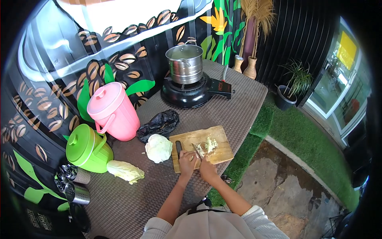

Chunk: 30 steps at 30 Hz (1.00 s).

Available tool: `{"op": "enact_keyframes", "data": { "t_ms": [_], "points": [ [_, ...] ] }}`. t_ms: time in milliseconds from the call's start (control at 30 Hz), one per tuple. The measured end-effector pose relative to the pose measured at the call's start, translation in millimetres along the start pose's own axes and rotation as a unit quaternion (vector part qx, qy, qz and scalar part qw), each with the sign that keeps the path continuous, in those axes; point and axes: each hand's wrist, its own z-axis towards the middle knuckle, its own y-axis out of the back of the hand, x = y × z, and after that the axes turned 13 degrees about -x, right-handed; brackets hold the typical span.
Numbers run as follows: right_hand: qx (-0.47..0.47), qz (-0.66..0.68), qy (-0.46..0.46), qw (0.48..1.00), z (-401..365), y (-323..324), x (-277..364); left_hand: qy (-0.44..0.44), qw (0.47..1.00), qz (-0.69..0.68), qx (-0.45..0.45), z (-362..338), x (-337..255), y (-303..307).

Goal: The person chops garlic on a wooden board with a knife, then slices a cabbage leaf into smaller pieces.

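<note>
A wooden cutting board lies near the table's right edge. My right hand is wrapped round a knife, its blade pointing away from me over the board. Just left of it, my left hand has its fingers bent and pressed down on the board; a small pale piece seems to be under the fingertips, too small to name. Finely chopped pale bits lie in a heap beyond the blade, with more beside it. A round cabbage sits left of the board, and a napa cabbage lies farther left.
A steel pot stands on a black portable stove at the back. A black plastic bag lies behind the round cabbage. Pink and green lidded containers and a metal cup stand along the left side.
</note>
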Motion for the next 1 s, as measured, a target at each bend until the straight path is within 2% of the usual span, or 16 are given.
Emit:
{"op": "enact_keyframes", "data": {
  "t_ms": [67, 133, 200, 267, 333, 433, 500, 633, 700, 733, 800, 933, 1000],
  "points": [
    [0.005, 0.001, -0.026, 1.000, -10, -7, 4, -0.012, 1.000, 0.011, -0.006, 2, 3, 0],
    [-0.036, -0.009, -0.064, 0.997, -14, -16, 10, -0.026, 0.999, 0.027, -0.010, 2, 2, 0],
    [-0.008, -0.009, -0.062, 0.998, 0, -20, 2, -0.024, 0.999, 0.024, -0.007, 3, -4, 2],
    [0.006, -0.011, 0.006, 1.000, 15, -19, -5, -0.025, 0.999, 0.022, -0.002, 3, -7, 3],
    [0.016, 0.004, -0.009, 1.000, 19, -2, 1, -0.027, 0.999, 0.023, -0.003, 3, -5, 3],
    [0.036, -0.034, 0.038, 0.998, 9, 1, -2, -0.021, 1.000, 0.012, 0.002, 2, -1, 3],
    [0.017, 0.002, -0.051, 0.999, -6, 1, 6, -0.020, 1.000, 0.007, 0.002, 2, 2, 3],
    [0.015, -0.006, -0.069, 0.998, -5, -11, 7, -0.033, 0.999, 0.009, -0.001, 2, 6, 2],
    [0.028, -0.018, -0.008, 0.999, 10, -9, -2, -0.023, 1.000, 0.008, -0.001, 0, 6, 1],
    [0.028, -0.017, -0.008, 0.999, 17, -1, -3, -0.013, 1.000, 0.007, -0.003, 0, 6, 1],
    [0.094, 0.002, -0.002, 0.996, 26, 11, -4, 0.002, 1.000, -0.001, 0.001, 1, 7, 2],
    [0.070, -0.005, -0.003, 0.998, 10, 4, -5, 0.040, 0.999, -0.019, -0.004, 0, 5, 2],
    [0.023, -0.021, -0.051, 0.998, -4, -6, 4, 0.020, 1.000, -0.019, -0.008, 1, 9, 0]
  ]
}}
